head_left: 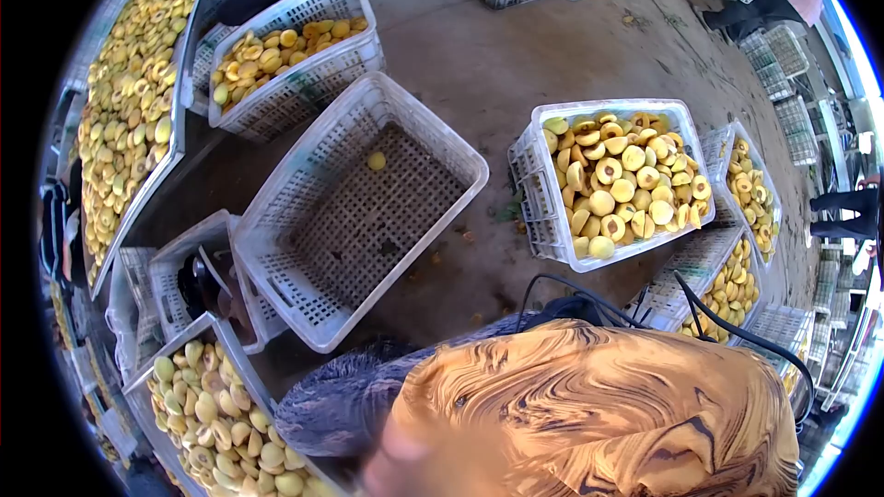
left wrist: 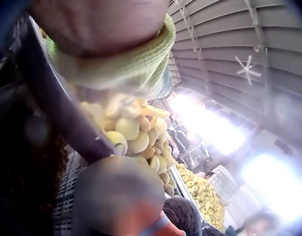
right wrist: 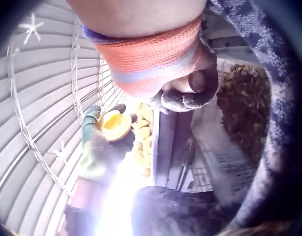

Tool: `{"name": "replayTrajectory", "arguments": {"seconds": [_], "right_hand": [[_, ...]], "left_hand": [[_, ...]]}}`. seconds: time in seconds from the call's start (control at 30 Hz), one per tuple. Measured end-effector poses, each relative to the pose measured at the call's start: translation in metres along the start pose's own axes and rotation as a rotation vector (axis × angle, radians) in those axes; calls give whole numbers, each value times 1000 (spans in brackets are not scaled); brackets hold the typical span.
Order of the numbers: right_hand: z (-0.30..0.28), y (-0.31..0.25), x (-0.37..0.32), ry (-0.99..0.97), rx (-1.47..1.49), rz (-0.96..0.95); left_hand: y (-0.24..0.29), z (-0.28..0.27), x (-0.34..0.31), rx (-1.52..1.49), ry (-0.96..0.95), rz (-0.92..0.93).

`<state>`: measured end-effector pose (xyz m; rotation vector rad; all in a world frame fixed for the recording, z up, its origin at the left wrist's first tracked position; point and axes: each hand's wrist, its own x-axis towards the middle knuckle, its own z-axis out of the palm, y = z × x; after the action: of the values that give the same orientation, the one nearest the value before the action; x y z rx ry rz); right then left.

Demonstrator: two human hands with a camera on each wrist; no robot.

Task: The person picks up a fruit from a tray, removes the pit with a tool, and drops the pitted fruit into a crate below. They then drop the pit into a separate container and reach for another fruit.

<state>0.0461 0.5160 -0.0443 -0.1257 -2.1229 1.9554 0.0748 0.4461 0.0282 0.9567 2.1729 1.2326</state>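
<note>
The left hand [right wrist: 99, 147], in a green glove, curls its fingers around a peach half [right wrist: 115, 125]. The cut face and its hollow are turned toward the right hand [right wrist: 185, 98], probably so that the hollow stays exposed. The peach half is in front of the fruit piled in the tray [left wrist: 52, 98], near the right hand but not touching it. The right hand's fingers are curled, but whether they grip anything is not clear.
</note>
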Motion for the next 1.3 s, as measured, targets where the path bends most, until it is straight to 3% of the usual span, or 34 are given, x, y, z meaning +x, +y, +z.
{"name": "replayTrajectory", "arguments": {"seconds": [0.1,0.2,0.3,0.33,0.37,0.4,0.43,0.5,0.57,0.67,0.77,0.83,0.9,0.97,1.0,1.2,1.3], "right_hand": [[16,6,-4,-38,-9,-16],[56,15,-13,-84,-103,-145],[73,49,-31,-179,-131,-151],[80,57,-32,-340,87,80],[83,61,-33,-449,308,369],[84,65,-34,-501,454,653],[69,35,-34,-599,769,861],[72,19,-36,-583,768,877],[75,-7,-46,-435,504,779],[81,0,-44,-481,431,795],[90,9,-48,-552,412,776],[90,34,-48,-551,139,690],[96,29,-53,-610,99,750],[100,37,-55,-635,17,731],[103,45,-56,-646,-26,711],[100,96,-50,-681,-294,506],[103,69,-60,-680,-226,540]], "left_hand": [[-13,-28,2,2,148,33],[-35,-81,-23,9,475,70],[-73,-138,-77,-316,793,63],[-101,-155,-102,-448,856,90],[-61,-151,-112,219,942,32],[-51,-155,-119,186,943,10],[-56,-162,-131,-147,1024,16],[-70,-170,-158,-483,1182,140],[-79,-178,-187,-621,1266,178],[-104,-192,-238,-471,1514,78],[-104,-193,-289,-729,1675,-5],[-134,-186,-325,-776,1822,-52],[-163,-173,-359,-949,1947,-53],[-188,-155,-388,-799,2008,-187],[-183,-149,-397,-795,2013,-362],[-187,-117,-432,-959,1925,-273],[-139,-121,-429,-1131,1761,-162]]}}
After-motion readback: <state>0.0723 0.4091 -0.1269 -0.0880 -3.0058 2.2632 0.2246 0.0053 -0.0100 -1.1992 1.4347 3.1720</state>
